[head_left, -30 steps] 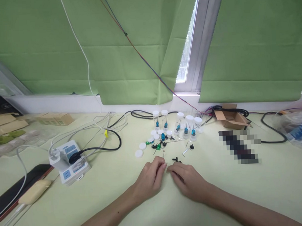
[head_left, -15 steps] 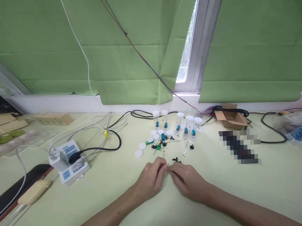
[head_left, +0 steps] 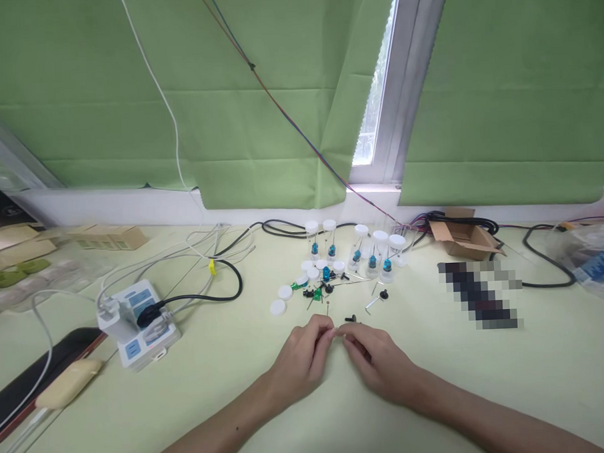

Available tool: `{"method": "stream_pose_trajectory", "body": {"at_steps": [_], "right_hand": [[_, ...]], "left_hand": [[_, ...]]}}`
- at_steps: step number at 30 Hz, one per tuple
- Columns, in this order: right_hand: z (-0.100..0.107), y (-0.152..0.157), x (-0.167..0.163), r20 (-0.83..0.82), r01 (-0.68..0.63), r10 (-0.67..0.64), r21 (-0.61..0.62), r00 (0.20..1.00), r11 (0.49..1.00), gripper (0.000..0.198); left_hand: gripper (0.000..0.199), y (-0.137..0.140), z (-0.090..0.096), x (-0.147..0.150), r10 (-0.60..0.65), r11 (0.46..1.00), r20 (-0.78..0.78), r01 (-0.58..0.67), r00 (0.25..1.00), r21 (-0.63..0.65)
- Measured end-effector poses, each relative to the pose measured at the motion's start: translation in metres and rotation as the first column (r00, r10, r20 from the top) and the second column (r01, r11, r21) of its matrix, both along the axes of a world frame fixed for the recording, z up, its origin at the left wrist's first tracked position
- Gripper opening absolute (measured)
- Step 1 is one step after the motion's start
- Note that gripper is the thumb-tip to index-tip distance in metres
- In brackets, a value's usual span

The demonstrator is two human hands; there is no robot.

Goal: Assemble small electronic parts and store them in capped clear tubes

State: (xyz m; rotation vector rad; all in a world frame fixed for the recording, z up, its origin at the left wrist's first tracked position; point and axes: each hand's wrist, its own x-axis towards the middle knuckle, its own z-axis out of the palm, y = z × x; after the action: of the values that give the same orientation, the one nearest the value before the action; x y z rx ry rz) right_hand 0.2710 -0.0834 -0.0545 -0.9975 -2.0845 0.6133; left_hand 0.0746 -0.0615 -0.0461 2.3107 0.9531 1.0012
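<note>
Gently does it: hold your left hand (head_left: 304, 356) steady, since the thin pin (head_left: 328, 309) it seems to pinch, poking out just beyond its fingers, would likely slip or bend under a hard push. Let small finger moves do the work. Your left forearm (head_left: 235, 415) slants in from behind that hand. Just beyond your right hand (head_left: 375, 357) lies a black part (head_left: 351, 318); its curled index tip meets the left's, or nearly, but I can't tell whether it grips anything.
</note>
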Motion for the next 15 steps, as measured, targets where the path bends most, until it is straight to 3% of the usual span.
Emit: {"method": "stream_pose_trajectory", "body": {"at_steps": [4, 8, 15], "right_hand": [[-0.0023, -0.0007, 0.0011, -0.054, 0.029, -0.031, -0.027, 0.998, 0.999, 0.02], [-0.0053, -0.0004, 0.0014, -0.077, 0.004, -0.003, 0.022, 0.997, 1.0, 0.014], [-0.0035, 0.0006, 0.0017, -0.053, 0.032, -0.028, 0.064, 0.998, 0.997, 0.017]], "left_hand": [[0.012, -0.0011, 0.0017, 0.0029, -0.014, 1.0, 0.007, 0.014, 1.0, 0.015], [0.014, -0.0033, 0.0041, 0.005, -0.042, 0.999, -0.001, 0.042, 0.999, -0.005], [0.017, -0.0073, 0.0057, 0.0063, -0.011, 0.984, 0.063, 0.022, 0.998, -0.178]]}}
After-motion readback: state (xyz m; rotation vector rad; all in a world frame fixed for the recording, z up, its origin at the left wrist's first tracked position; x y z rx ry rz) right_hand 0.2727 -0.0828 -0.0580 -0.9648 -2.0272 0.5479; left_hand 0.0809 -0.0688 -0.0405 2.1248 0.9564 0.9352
